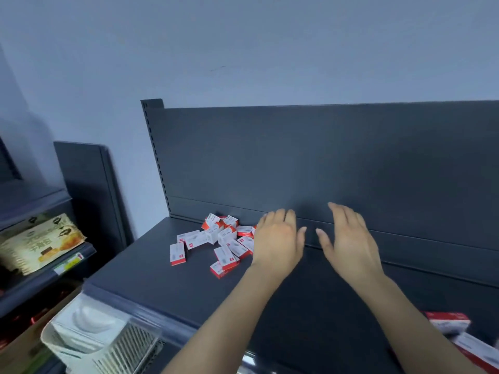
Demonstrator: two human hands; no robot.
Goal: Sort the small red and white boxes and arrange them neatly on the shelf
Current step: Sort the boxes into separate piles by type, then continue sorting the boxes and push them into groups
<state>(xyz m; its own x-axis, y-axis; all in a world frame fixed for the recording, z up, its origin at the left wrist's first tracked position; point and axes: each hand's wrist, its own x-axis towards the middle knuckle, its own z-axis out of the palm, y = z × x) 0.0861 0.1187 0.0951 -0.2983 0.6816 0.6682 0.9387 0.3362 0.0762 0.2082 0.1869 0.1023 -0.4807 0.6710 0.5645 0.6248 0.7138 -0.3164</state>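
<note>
Our left hand (278, 236) and right hand (348, 238) hover open-fingered (gripping nothing) beside jumbled red-and-white boxes (216, 238) on the shelf (167, 287).

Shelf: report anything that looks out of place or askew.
The boxes lie in a jumbled heap at the back left of the shelf, overlapping and turned every way, none in rows. The left hand and right hand are open, holding nothing.

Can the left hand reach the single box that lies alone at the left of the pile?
Probably yes. The left hand is open at the right edge of the pile, and the single box lies uncovered on the shelf; the hand need only pass over the pile.
</note>
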